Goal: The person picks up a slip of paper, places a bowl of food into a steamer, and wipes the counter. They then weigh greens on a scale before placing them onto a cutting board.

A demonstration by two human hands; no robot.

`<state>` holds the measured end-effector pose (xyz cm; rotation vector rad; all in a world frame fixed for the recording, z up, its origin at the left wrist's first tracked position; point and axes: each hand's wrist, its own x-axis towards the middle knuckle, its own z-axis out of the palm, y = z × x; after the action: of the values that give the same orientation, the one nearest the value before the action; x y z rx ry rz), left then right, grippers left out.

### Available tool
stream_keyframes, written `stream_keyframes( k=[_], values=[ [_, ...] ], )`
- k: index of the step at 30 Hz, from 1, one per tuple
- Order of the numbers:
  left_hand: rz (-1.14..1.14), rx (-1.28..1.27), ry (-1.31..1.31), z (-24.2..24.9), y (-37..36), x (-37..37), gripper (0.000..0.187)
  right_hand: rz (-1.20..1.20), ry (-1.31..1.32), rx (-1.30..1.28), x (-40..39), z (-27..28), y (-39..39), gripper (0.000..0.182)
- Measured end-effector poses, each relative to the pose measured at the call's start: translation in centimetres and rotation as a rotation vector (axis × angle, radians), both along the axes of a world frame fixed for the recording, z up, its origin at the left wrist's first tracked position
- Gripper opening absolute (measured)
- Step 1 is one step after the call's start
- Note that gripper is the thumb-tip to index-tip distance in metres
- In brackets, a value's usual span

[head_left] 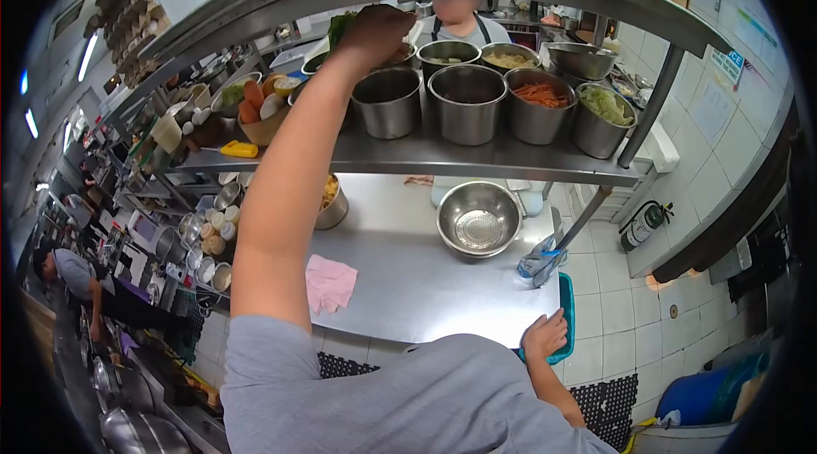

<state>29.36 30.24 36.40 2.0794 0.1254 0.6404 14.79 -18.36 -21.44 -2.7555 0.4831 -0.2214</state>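
My left arm stretches up over the steel shelf (408, 152), and my left hand (380, 33) is above the back row of pots. Its fingers are curled, and what they may hold is hidden. Leafy greens (341, 28) show just beside this hand. Below it stands a deep steel pot (387, 118) with a dark inside. My right hand (545, 335) hangs low at the counter's front right corner, over the teal bin (566, 318). Its fingers are loosely bent and I see nothing in them.
On the shelf are pots of shredded carrot (540, 95) and chopped greens (606, 105), and a yellow-handled tool (239, 149). The counter (391, 284) bears a steel bowl (479, 220), a pink cloth (331, 284) and a plastic bag (541, 262). A person (459, 24) stands behind the shelf.
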Motion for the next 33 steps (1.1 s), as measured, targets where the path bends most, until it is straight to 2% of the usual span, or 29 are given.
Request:
stream_keyframes(
  k=[1, 2, 5, 10, 12, 15, 18, 20, 21, 22, 26, 33],
  values=[
    [-0.008, -0.013, 0.103, 0.5, 1.6, 2.5, 0.041, 0.010, -0.026, -0.012, 0.1, -0.1, -0.1, 0.066],
    [0.057, -0.019, 0.027, 0.1, 2.5, 5.0, 0.032, 0.012, -0.044, -0.005, 0.0, -0.2, -0.2, 0.065],
    [0.051, -0.033, 0.008, 2.0, 3.0, 7.5, 0.031, 0.014, -0.069, -0.012, -0.2, -0.5, -0.4, 0.066],
    [0.071, -0.108, 0.047, 2.5, 4.1, 12.1, 0.028, 0.036, -0.073, -0.007, -0.1, -0.9, -1.1, 0.065],
    [0.082, -0.137, 0.072, 1.5, 5.0, 13.7, 0.027, 0.044, -0.148, -0.056, 0.0, -1.4, -1.3, 0.063],
    [0.094, -0.170, 0.124, 0.5, 6.6, 15.5, 0.026, 0.038, -0.103, -0.026, 0.1, -1.1, -1.4, 0.062],
    [0.119, -0.215, 0.177, 0.2, 8.4, 16.7, 0.024, 0.039, -0.104, -0.019, 0.1, -1.0, -1.4, 0.062],
    [0.142, -0.243, 0.201, -1.9, 9.8, 15.8, 0.023, 0.042, -0.106, -0.018, 0.2, -1.1, -1.4, 0.062],
    [0.155, -0.258, 0.212, -0.7, 10.2, 17.0, 0.023, 0.042, -0.114, -0.019, 0.2, -1.1, -1.4, 0.062],
    [0.168, -0.275, 0.222, -2.7, 11.3, 15.8, 0.022, 0.048, -0.111, -0.020, 0.2, -1.0, -1.3, 0.062],
    [0.206, -0.332, 0.245, -2.1, 13.5, 18.3, 0.021, 0.051, -0.133, -0.031, 0.3, -1.4, -1.3, 0.063],
    [0.211, -0.306, 0.213, -1.7, 12.0, 17.0, 0.019, 0.049, -0.119, -0.017, 0.2, -1.1, -1.3, 0.062]
  ],
)
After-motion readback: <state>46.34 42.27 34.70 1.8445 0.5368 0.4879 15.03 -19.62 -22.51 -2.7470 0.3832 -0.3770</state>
